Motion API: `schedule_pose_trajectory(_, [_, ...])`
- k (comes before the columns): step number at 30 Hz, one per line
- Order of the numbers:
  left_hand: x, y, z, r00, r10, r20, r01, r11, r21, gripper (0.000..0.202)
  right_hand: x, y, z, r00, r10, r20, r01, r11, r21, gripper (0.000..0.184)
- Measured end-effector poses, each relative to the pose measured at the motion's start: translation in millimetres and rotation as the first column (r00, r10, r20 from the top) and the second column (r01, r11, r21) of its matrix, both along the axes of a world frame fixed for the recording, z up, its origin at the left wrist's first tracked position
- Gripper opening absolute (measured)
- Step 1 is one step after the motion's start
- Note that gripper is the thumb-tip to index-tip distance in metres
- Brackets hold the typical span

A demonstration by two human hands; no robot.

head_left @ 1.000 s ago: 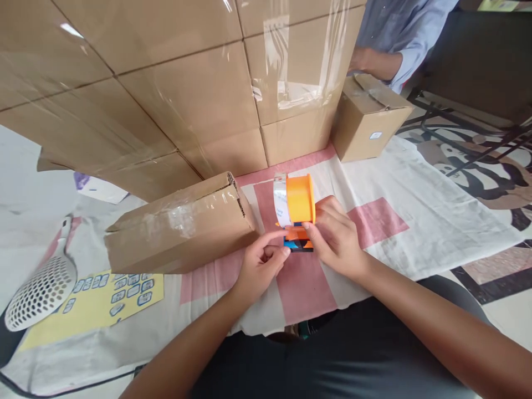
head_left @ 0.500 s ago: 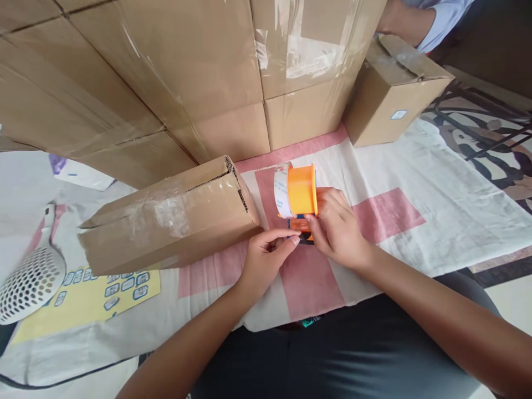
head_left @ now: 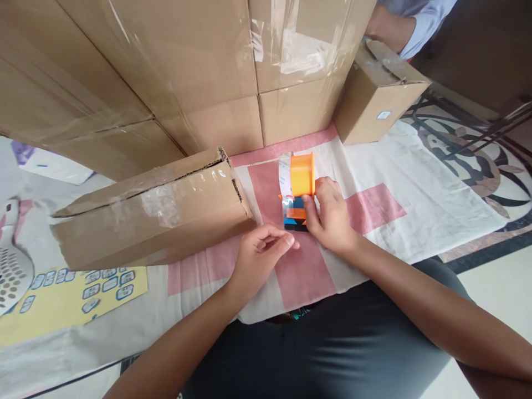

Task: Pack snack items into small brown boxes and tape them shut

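My right hand [head_left: 332, 213] is closed around an orange and blue tape dispenser [head_left: 296, 213], thumb on its near side. A roll of tape [head_left: 285, 176] with a printed white inner face sits on the dispenser's orange hub, and a shiny clear strip shows below it. Just left of and below the dispenser's black end, my left hand [head_left: 261, 255] has thumb and forefinger pressed together. What lies in that pinch, if anything, is too small to make out. A long taped cardboard box [head_left: 158, 213] rests on the cloth left of the dispenser.
Large stacked cardboard boxes [head_left: 199, 72] rise behind. A smaller labelled carton [head_left: 378, 105] stands at the right, near another person's arm [head_left: 390, 27]. A yellow sheet with stickers [head_left: 75, 310] and a white perforated skimmer [head_left: 12, 266] lie at the left on the checked cloth [head_left: 307, 271].
My left hand has come away from the dispenser's black end, slightly down and left of it. More of the dispenser's blue and orange body shows. The view has shifted a little.
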State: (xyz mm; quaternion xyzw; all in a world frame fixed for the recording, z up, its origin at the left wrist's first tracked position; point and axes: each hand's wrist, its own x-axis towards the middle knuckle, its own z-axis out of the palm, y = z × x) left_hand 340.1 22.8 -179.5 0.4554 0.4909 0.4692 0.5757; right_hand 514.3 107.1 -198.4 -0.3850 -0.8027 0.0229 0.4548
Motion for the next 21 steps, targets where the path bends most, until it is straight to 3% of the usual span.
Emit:
schedule_pose_trajectory(5, [2,1,-1.4,0.997,-0.049,0.055,0.053,0.996,-0.077,0.016,-5,-4,1.9,0.996,0.041,-0.079,-0.046,0.998,-0.053,0.022])
schedule_pose_trajectory(10, [5,-2,-5.3,0.993,-0.095,0.074,0.103,0.988,-0.114,0.021,-4,-1,5.1,0.983,-0.036,-0.178,-0.001,0.978,-0.209,0.022])
schedule_pose_trajectory(17, [9,-3,-9.6,0.991,-0.123,0.055,0.13,0.983,-0.13,0.019,-1,-1,13.7,0.91,-0.142,-0.389,-0.073,0.87,-0.487,0.024])
schedule_pose_trajectory(21, [10,-3,-10.1,0.99,-0.138,0.02,0.139,0.984,-0.109,0.018,-3,-2,18.1,0.868,-0.17,-0.466,-0.13,0.828,-0.545,0.028])
